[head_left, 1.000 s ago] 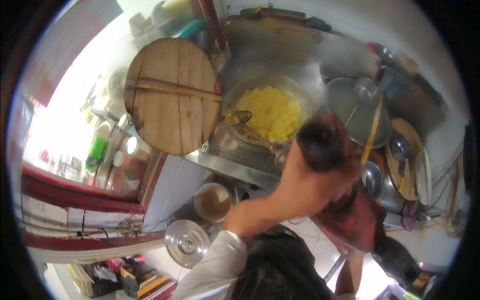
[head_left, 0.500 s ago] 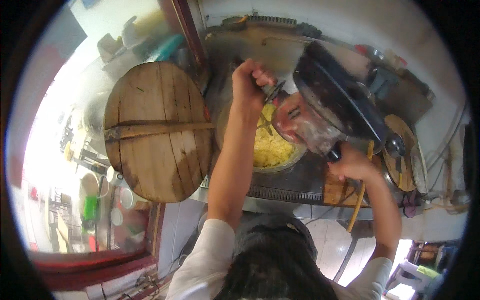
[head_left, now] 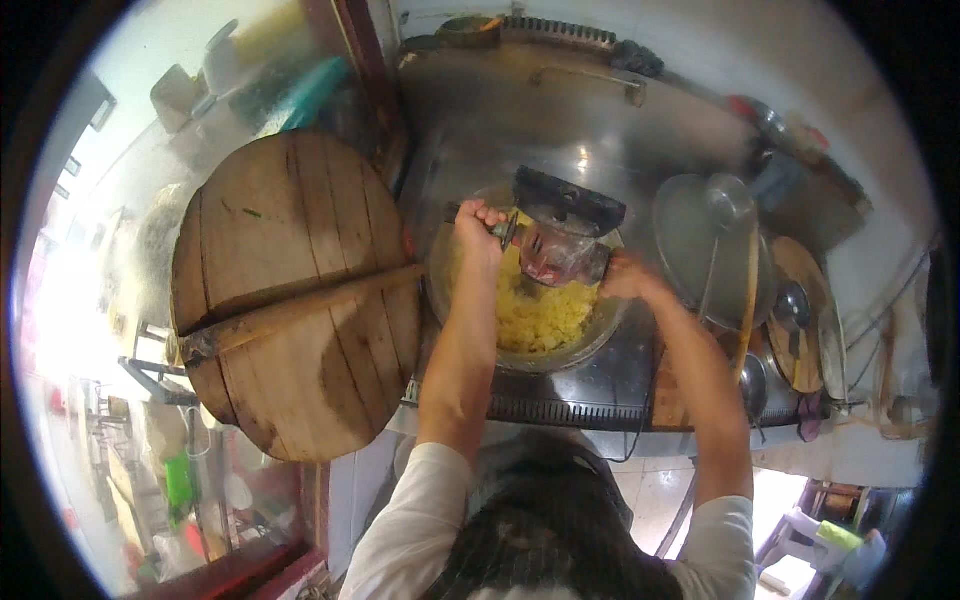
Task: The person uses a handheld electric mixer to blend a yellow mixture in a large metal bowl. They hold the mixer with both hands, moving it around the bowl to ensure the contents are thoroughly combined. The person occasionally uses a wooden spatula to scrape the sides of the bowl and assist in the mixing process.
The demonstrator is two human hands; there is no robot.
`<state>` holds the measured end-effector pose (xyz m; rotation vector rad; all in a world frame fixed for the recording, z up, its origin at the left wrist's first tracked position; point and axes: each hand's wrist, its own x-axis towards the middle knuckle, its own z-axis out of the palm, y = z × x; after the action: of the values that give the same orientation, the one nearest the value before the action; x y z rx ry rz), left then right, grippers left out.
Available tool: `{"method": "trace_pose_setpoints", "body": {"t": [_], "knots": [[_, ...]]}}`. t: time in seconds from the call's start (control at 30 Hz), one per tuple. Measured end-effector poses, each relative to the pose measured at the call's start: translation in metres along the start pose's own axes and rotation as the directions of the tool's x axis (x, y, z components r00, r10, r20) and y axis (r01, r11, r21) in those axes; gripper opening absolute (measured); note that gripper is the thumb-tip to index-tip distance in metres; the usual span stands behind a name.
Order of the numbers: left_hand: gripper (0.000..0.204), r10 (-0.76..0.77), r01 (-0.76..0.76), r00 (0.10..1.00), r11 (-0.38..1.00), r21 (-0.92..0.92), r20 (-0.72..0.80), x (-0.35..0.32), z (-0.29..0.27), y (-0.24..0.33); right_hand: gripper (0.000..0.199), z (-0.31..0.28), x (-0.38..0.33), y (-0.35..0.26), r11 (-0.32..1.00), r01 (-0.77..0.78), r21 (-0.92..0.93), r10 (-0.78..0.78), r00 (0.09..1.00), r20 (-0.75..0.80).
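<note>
Both hands hold what looks like a hand-held power mixer (head_left: 551, 258) over a wide metal pot (head_left: 606, 326). Its reddish body is wrapped in clear plastic, and a black block-shaped part (head_left: 570, 205) is at its far side. My left hand (head_left: 479, 222) is closed round a dark side grip with a disc-shaped guard. On the opposite side, my right hand (head_left: 627, 275) is closed at the other grip, which is mostly hidden. Crumbly yellow food (head_left: 545, 318) fills the pot. The mixer's lower end is hidden from view.
A round wooden lid (head_left: 300, 290) stands on the left beside the pot. To the right are a grey pan or lid (head_left: 690, 235) with a long-handled ladle (head_left: 728, 200) and a round wooden board (head_left: 798, 310) with a dark ladle (head_left: 791, 305). A steel backsplash (head_left: 490, 110) rises behind.
The mixer has come down over the pot and stands more upright. My right hand has moved left and farther away with it; my left hand is slightly lower. The view has shifted a little.
</note>
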<state>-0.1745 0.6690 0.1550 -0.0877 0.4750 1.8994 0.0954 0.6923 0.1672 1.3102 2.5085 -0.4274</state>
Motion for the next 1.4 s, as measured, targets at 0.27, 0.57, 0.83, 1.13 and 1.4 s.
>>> {"method": "trace_pose_setpoints", "body": {"t": [0.27, 0.57, 0.83, 1.13, 1.4], "knots": [[0.013, 0.177, -0.169, 0.983, 0.975, 0.145, -0.043, -0.016, -0.002, 0.0, 0.035, -0.061, -0.035, -0.043, 0.988, -0.146, 0.055, 0.134, 0.974, 0.185], [0.017, 0.165, -0.157, 0.986, 0.97, 0.184, -0.033, -0.026, 0.016, -0.019, 0.041, -0.046, -0.044, -0.008, 0.985, -0.109, 0.134, 0.103, 0.993, 0.052], [0.015, 0.2, -0.191, 0.98, 0.944, 0.268, -0.003, -0.017, 0.013, -0.022, 0.039, -0.034, -0.04, -0.01, 0.973, -0.131, 0.189, 0.13, 0.991, 0.018], [0.014, 0.154, -0.154, 0.988, 0.958, 0.242, 0.018, 0.013, 0.009, -0.015, 0.037, -0.041, -0.026, -0.027, 0.954, -0.209, 0.213, 0.222, 0.974, -0.039], [0.017, 0.193, -0.197, 0.98, 0.934, 0.298, 0.043, 0.003, 0.022, -0.005, 0.044, -0.02, -0.007, -0.029, 0.925, -0.283, 0.254, 0.305, 0.951, -0.049]]}}
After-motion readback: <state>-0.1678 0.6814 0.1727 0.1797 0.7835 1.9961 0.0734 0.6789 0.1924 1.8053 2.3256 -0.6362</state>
